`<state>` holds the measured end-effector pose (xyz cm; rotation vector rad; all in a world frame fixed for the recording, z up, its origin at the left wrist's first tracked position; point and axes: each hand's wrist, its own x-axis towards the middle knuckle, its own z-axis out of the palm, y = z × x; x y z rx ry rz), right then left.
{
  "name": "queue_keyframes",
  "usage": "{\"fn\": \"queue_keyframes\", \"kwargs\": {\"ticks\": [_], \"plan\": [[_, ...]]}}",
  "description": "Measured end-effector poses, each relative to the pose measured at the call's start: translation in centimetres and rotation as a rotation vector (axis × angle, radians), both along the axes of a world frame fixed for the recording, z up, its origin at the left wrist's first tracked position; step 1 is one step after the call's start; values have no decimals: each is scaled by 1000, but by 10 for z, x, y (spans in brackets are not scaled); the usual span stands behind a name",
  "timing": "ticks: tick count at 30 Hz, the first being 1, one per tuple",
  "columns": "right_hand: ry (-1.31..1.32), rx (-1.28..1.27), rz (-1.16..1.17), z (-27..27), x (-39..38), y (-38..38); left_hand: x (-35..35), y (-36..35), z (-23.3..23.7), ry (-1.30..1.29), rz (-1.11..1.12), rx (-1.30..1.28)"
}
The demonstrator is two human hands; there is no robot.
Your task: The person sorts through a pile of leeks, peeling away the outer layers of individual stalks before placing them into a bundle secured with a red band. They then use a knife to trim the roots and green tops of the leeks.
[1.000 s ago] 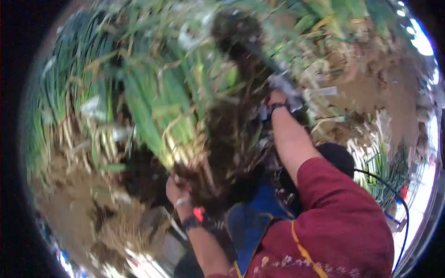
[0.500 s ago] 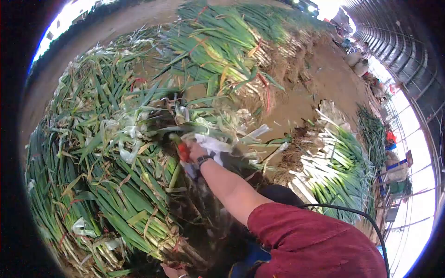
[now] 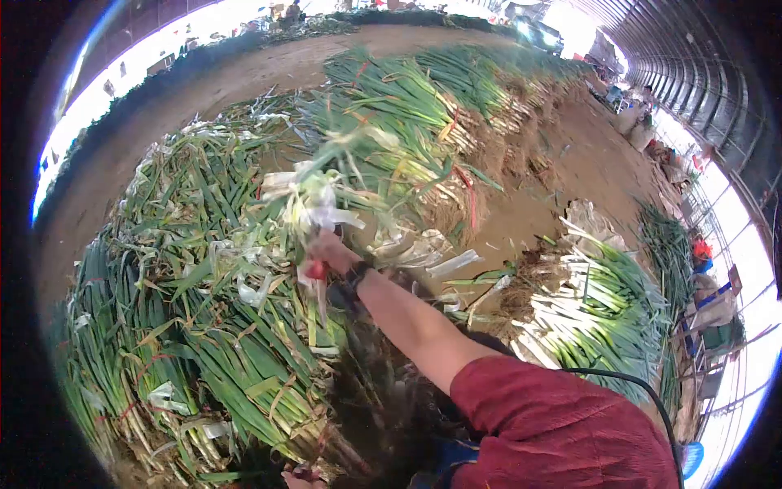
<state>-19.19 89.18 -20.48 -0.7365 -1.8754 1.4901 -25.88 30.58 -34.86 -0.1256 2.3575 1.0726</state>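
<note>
My right hand [image 3: 327, 251], with a dark band at the wrist, is closed on a clump of leaf scraps [image 3: 314, 196], pale and green, held up over the heap. Something red shows by its fingers, too blurred to make out. At the bottom edge, my left hand [image 3: 303, 477] shows only in part, beside the root ends of a bundle of green onions [image 3: 244, 375]; what it holds, if anything, is unclear. Loose leaves [image 3: 195, 196] cover the heap beyond the bundle.
Peeled white-stemmed onions [image 3: 595, 301] lie at the right on brown ground [image 3: 521, 191]. Tied bundles [image 3: 407, 106] with roots lie further off. A black cable [image 3: 627, 377] runs by my sleeve. A vehicle [image 3: 538, 34] stands far back.
My right hand has lifted the clump of scraps, which now rises above the heap. The view has tilted up, so more of the far ground shows. My left hand remains at the bottom edge.
</note>
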Motion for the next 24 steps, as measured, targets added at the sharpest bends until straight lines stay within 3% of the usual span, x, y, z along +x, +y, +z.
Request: {"fn": "queue_keyframes", "kwargs": {"ticks": [3, 5, 7, 9, 10, 13, 14, 17, 18, 20, 22, 24], "plan": [[-476, 328, -31, -27, 49, 17, 2, -3, 6, -48, 91, 103], [-603, 406, 38, -29, 85, 24, 5, -4, 11, -69, 134, 158], [-581, 500, 94, -11, 106, 28, 6, -6, 16, -85, 171, 200], [-376, 701, 67, 15, 116, 31, 10, -6, 18, -100, 200, 240], [-288, 988, -83, 38, 117, 17, 10, -6, 20, -104, 213, 256], [476, -66, -77, 58, 101, -11, 13, -3, 26, -124, 249, 300], [557, -45, -129, 81, 97, -36, 13, -2, 28, -129, 254, 314], [387, -349, -161, 131, 80, -76, 12, -2, 33, -137, 280, 353], [556, -286, -12, 122, 82, -90, 11, 0, 34, -141, 288, 370], [603, -260, 95, 125, 91, -123, 9, 3, 36, -143, 285, 386], [359, -318, 27, 177, 100, -180, 6, 12, 37, -142, 277, 409], [415, -323, 209, 126, 90, -193, 4, 21, 43, -149, 270, 457]]}}
